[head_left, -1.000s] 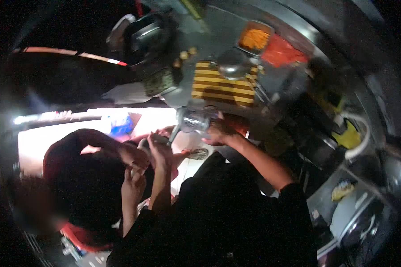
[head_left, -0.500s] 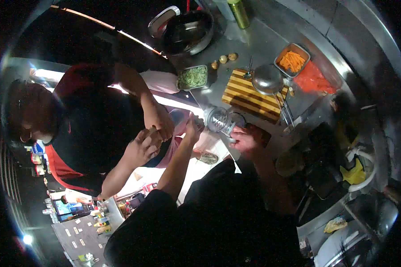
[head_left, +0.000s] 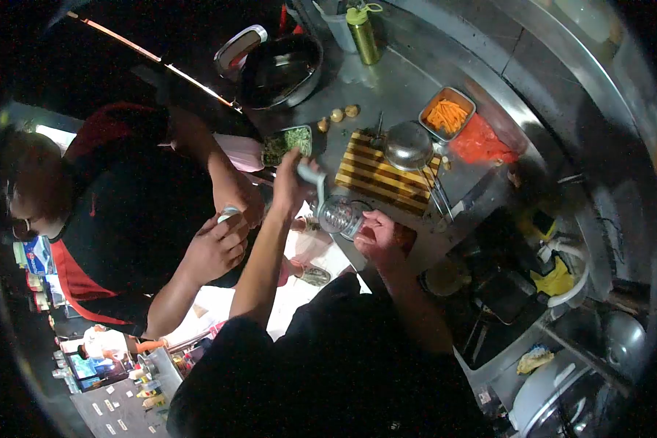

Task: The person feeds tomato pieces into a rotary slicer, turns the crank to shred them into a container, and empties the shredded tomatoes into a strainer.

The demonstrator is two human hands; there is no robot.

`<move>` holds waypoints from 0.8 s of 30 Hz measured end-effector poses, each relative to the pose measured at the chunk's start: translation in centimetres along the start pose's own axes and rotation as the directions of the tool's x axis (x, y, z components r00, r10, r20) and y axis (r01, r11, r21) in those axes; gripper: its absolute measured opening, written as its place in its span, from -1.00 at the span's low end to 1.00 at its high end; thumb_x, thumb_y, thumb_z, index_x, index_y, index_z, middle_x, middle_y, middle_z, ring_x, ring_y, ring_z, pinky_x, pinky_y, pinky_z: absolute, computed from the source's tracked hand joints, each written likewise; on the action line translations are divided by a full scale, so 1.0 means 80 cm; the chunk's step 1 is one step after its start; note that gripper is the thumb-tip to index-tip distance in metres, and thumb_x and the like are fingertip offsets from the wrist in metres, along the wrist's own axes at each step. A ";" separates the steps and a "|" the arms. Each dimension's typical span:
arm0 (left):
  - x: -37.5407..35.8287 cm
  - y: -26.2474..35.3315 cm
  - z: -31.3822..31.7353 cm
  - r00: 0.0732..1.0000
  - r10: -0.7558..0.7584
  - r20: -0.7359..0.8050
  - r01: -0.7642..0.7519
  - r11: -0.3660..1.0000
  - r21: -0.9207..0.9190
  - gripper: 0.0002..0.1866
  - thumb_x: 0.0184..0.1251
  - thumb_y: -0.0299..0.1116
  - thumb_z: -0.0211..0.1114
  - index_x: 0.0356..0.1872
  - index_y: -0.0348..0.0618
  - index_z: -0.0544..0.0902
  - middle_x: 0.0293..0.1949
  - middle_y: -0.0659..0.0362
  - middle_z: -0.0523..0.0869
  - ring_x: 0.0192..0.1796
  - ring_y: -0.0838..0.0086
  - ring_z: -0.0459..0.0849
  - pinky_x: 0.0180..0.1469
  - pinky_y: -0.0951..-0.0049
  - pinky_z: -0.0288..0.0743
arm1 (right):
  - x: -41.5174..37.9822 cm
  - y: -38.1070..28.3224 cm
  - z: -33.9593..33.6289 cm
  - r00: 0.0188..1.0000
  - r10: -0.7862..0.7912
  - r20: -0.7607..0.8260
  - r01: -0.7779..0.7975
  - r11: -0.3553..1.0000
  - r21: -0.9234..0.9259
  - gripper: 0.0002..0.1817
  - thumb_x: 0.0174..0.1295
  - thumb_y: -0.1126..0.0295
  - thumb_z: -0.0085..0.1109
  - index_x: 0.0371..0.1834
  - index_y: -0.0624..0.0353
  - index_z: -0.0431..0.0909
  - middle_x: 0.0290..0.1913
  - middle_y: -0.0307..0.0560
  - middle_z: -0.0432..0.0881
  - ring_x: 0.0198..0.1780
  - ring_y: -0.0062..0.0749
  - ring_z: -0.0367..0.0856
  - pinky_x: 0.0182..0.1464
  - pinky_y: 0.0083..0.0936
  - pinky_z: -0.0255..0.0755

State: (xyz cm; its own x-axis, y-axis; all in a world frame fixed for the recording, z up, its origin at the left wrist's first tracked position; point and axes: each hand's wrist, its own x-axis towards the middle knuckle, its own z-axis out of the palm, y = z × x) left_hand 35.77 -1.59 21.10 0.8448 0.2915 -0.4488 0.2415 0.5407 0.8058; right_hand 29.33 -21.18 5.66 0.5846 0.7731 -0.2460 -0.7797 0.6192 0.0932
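My right hand [head_left: 378, 232] is closed around the end of a clear, ribbed cylindrical container [head_left: 341, 216], tilted above the counter's front edge. On its left side a pale grey crank-shaped handle [head_left: 319, 182] curves upward. My left hand [head_left: 290, 179] grips the top of that handle, its fingers partly hidden. Just behind my left hand sits a metal tray of shredded greens [head_left: 297, 139]. A striped wooden cutting board [head_left: 361, 164] lies beyond the container, with a round metal strainer [head_left: 409, 146] resting partly on it.
A co-worker in a dark top [head_left: 135, 204] stands close on the left, hands together around a small pale item. Behind the board are a tray of carrot sticks [head_left: 445, 117] and a red plastic bag [head_left: 482, 142]. A large dark pot [head_left: 281, 69] and green bottle [head_left: 363, 36] stand farther back.
My left hand has moved up and away from the container's side, and the grey handle now shows in it. The container stays in my right hand. The whole view has shifted slightly.
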 end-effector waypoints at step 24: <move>0.129 -0.056 -0.043 0.991 -0.109 0.080 0.079 0.947 0.311 -0.51 0.37 0.27 0.29 -0.04 0.09 0.59 -0.17 0.28 0.65 -0.08 0.47 0.59 0.03 0.35 0.37 | -0.062 0.019 -0.007 0.863 -0.388 -0.322 0.153 0.810 -0.566 -0.72 0.42 0.15 0.18 -0.04 0.11 0.62 -0.21 -0.10 0.74 -0.16 -0.26 0.70 -0.13 -0.39 0.58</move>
State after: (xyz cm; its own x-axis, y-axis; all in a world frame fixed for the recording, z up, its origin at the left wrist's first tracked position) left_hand 41.77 1.71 11.51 0.8489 0.1670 -0.5014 0.4440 0.2894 0.8480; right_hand 25.11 -24.16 6.48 0.7352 0.3826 -0.5596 -0.6690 0.5426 -0.5079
